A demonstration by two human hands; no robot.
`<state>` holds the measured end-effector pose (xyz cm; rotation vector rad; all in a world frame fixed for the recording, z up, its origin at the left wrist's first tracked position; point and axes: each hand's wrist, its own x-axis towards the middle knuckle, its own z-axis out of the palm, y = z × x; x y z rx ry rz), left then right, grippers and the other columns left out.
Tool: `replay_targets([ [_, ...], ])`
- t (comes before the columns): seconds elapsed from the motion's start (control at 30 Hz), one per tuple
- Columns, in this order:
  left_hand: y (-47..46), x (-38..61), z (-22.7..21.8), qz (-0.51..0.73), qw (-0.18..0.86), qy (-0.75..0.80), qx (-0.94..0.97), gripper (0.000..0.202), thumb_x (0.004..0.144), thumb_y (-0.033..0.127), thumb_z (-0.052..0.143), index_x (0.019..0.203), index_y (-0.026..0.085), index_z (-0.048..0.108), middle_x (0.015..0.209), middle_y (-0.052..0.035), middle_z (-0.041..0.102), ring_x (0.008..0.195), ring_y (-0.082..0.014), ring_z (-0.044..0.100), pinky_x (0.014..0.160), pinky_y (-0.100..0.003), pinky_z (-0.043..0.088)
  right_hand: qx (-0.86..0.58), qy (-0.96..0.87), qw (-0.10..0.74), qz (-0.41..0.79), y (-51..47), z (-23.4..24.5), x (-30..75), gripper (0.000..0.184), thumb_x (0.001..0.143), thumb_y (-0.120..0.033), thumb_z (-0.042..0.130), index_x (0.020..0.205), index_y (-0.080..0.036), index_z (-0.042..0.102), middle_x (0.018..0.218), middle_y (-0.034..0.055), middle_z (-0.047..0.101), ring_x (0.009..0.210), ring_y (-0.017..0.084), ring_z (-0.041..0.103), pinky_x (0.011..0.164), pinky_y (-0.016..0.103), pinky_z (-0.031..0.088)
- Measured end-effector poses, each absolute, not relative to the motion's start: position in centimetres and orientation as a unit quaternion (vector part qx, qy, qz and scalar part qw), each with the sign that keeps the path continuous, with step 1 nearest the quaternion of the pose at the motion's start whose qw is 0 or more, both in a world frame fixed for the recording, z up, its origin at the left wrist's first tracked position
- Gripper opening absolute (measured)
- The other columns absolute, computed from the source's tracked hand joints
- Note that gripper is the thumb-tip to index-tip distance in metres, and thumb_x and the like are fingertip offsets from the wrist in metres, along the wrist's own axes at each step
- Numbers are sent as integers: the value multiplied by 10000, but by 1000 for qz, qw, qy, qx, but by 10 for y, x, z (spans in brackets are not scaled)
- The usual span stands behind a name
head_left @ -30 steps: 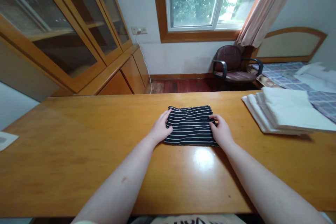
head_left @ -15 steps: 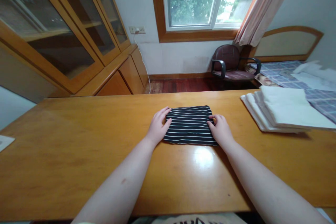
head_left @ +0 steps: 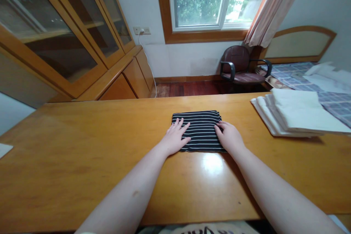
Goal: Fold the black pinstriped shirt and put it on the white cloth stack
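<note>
A folded black cloth with thin white stripes (head_left: 201, 131) lies flat on the wooden desk (head_left: 82, 153) in front of me. My left hand (head_left: 175, 137) rests on its left part, palm down, fingers spread across the stripes. At the cloth's right edge is my right hand (head_left: 229, 135), its fingers bent and its thumb apart from the index finger, both touching the fabric. Several folded layers show at the upper right corner. The lower right edge is partly hidden behind my right hand.
A stack of folded white cloths (head_left: 296, 113) sits on the desk's right side. White paper (head_left: 4, 150) lies at the left edge. Beyond the desk are a glass-door cabinet (head_left: 101, 58), an armchair (head_left: 238, 64) and a bed (head_left: 290, 69).
My left hand has moved from the cloth's left edge to the right, onto its top, and spread flat. My right hand has shifted slightly inward at the right edge.
</note>
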<state>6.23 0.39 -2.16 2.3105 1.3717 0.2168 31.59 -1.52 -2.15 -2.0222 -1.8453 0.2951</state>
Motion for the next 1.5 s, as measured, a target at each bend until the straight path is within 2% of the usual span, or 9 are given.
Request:
replay_targets([
  [0.17, 7, 62, -23, 74, 254, 540, 799, 629, 810, 559, 503, 1395, 381, 358, 1556, -13, 24, 1398, -342, -55, 1093, -558, 146, -718, -671, 148, 106, -15, -20, 316, 417, 899, -374, 410, 1052, -122, 706, 1221, 115, 614, 1147, 265, 544, 1004, 371, 406],
  [0.37, 7, 63, -27, 114, 254, 589, 759, 734, 754, 600, 557, 1407, 333, 353, 1554, -57, 11, 1399, -351, -30, 1102, -554, 85, -706, -689, 117, 111, -17, -19, 315, 409, 910, -337, 391, 1097, -121, 685, 1278, 126, 573, 1185, 262, 524, 1003, 362, 401],
  [0.53, 17, 53, -29, 250, 354, 590, 681, 597, 773, 494, 592, 1321, 282, 484, 1526, -77, 228, 1403, -288, 163, 1127, -455, 129, -727, -644, 173, 163, -15, -5, 321, 419, 885, -414, 434, 1075, -132, 678, 1167, 132, 639, 1089, 260, 576, 923, 351, 432],
  [0.7, 51, 31, -30, 488, 494, 637, 335, 252, 749, 281, 620, 982, 188, 645, 1127, -115, 641, 1083, -235, 590, 916, -354, 448, -757, -598, 203, 167, 8, 11, 335, 371, 871, -388, 433, 1054, -164, 666, 1036, 121, 680, 931, 244, 617, 771, 315, 436],
  [0.9, 69, 27, -41, 595, 416, 627, 284, 228, 814, 200, 459, 991, 193, 603, 1111, -78, 616, 889, -114, 627, 687, -202, 489, -769, -541, 310, 138, 38, -13, 336, 425, 894, -416, 336, 884, -143, 660, 876, 132, 678, 815, 224, 591, 703, 293, 399],
  [1.0, 70, 34, -46, 534, 385, 624, 421, 213, 808, 221, 488, 956, 180, 636, 987, -75, 661, 806, -140, 628, 673, -244, 498, -761, -527, 351, 143, 43, -26, 334, 459, 890, -473, 314, 835, -156, 641, 837, 113, 670, 792, 215, 573, 701, 290, 390],
  [1.13, 69, 37, -44, 403, 309, 651, 564, 200, 810, 253, 519, 918, 180, 671, 885, -64, 692, 831, -188, 631, 799, -327, 486, -766, -526, 321, 182, 44, -27, 333, 517, 814, -635, 383, 699, -184, 609, 692, 61, 639, 679, 198, 543, 630, 287, 377],
  [1.27, 67, 40, -41, 384, 302, 635, 598, 274, 823, 330, 528, 1015, 184, 658, 899, -59, 688, 849, -190, 627, 816, -329, 485, -764, -535, 305, 194, 43, -27, 331, 473, 740, -644, 495, 610, -196, 566, 611, 23, 596, 605, 175, 508, 578, 275, 349],
  [1.5, 68, 44, -49, 405, 332, 559, 643, 472, 746, 261, 618, 1214, 206, 584, 1130, -75, 621, 796, -138, 603, 831, -316, 486, -736, -539, 370, 178, 36, -30, 333, 466, 849, -549, 374, 650, -181, 579, 618, 22, 582, 644, 173, 525, 589, 258, 353],
])
